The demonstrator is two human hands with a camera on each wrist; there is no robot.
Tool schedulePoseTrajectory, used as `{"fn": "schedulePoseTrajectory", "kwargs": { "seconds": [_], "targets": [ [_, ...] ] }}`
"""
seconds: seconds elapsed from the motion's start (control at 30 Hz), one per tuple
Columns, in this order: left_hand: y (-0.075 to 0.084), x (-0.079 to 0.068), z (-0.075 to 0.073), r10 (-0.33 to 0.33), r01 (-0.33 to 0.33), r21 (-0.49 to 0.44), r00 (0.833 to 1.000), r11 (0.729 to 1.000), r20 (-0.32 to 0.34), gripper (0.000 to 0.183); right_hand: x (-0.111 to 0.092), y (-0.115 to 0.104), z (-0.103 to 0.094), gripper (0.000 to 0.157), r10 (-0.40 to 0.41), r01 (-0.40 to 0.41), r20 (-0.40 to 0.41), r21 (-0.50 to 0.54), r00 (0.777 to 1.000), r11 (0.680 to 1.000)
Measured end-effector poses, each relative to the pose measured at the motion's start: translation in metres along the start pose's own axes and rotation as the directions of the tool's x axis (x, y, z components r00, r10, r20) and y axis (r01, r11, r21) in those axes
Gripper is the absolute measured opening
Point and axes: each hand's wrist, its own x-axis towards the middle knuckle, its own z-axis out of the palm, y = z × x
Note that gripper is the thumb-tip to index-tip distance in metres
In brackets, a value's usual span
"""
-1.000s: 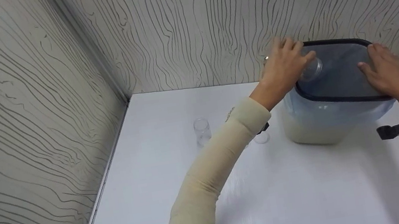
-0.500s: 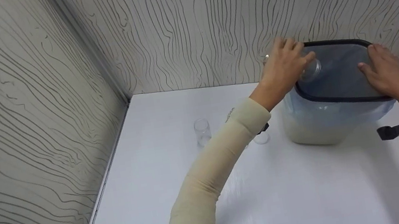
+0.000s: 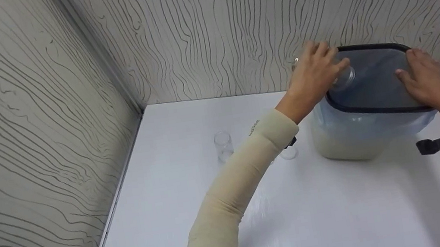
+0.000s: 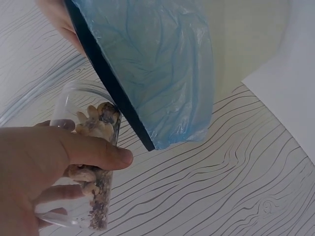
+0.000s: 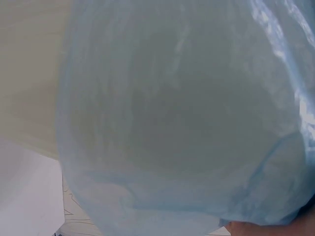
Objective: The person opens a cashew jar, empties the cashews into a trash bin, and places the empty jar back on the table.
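My left hand (image 3: 315, 72) holds a clear jar (image 4: 69, 105) at the left end of the waste bin's (image 3: 362, 141) rim. Pale and dark brown pieces (image 4: 101, 196) of unclear kind lie along one side of the jar. In the head view, the jar's round end shows over the bin opening. A thin blue bag (image 4: 167, 83) lines the bin and folds out under its black rim (image 3: 379, 110). On the right end of that rim rests my right hand (image 3: 429, 77), its thumb over the inside; bag film mostly hides its fingers in the right wrist view.
A clear cylindrical jar (image 3: 223, 144) is on the white table (image 3: 325, 212), left of my left sleeve. Beside that sleeve lies a clear round lid (image 3: 289, 153). Dark print (image 3: 254, 127) shows at the sleeve's far edge. Wood-patterned walls (image 3: 206, 34) stand behind and left.
My left hand and its jar have shifted very slightly to the right. The right hand and the bin look the same.
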Motion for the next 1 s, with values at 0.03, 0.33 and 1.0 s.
{"fn": "schedulePoseTrajectory", "kwargs": {
  "seconds": [0.03,0.33,1.0],
  "targets": [
    [0.0000,-0.0001,0.0000,0.001,-0.001,-0.002,1.000,1.000,-0.002,0.055,0.0000,0.0000,-0.0002,0.074,-0.001,0.001,-0.001,-0.001,1.000,1.000],
    [0.0022,-0.0009,-0.0016,0.011,-0.010,0.032,1.000,0.999,-0.025,0.056,0.0001,0.0002,-0.0007,0.074,-0.020,0.020,-0.004,-0.015,1.000,1.000],
    [-0.0014,-0.0026,0.0022,-0.008,0.008,0.011,0.999,1.000,-0.044,0.060,-0.0014,0.0002,0.0009,0.075,-0.002,0.002,-0.008,-0.018,1.000,1.000]
  ]
}}
